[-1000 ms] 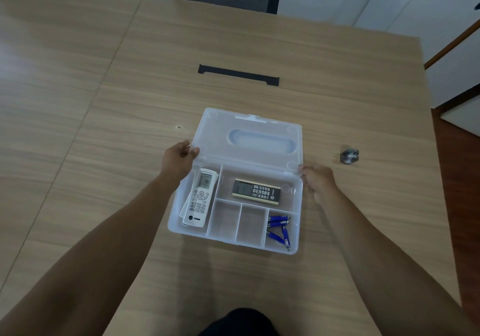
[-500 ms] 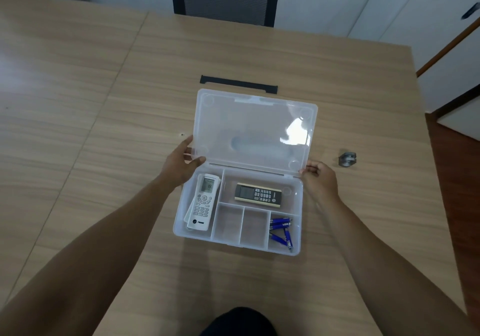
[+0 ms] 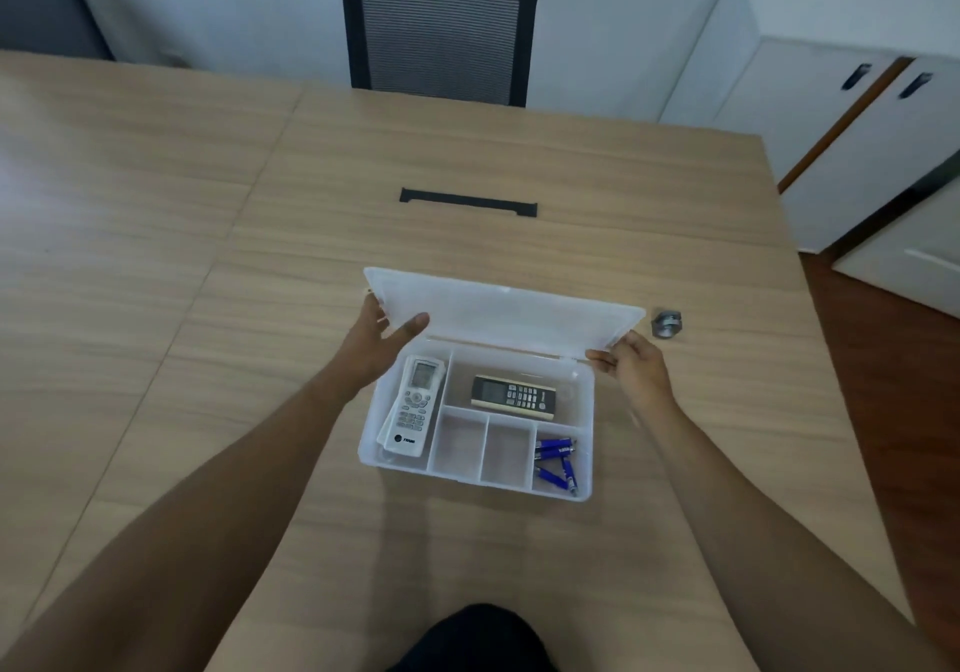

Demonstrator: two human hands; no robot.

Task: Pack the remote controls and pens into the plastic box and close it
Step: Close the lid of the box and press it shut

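While the left hand (image 3: 382,341) and right hand (image 3: 626,364) each pinch an end of the lid (image 3: 509,315), its long hinge lies crosswise behind the loaded box (image 3: 475,474), tilting toward the person.

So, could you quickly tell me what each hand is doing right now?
Left hand: gripping the lid at its left end.
Right hand: pinching the lid's right corner.

A black mesh chair (image 3: 439,29) stands behind the wooden table (image 3: 156,255); white cabinets (image 3: 831,115) stand right.
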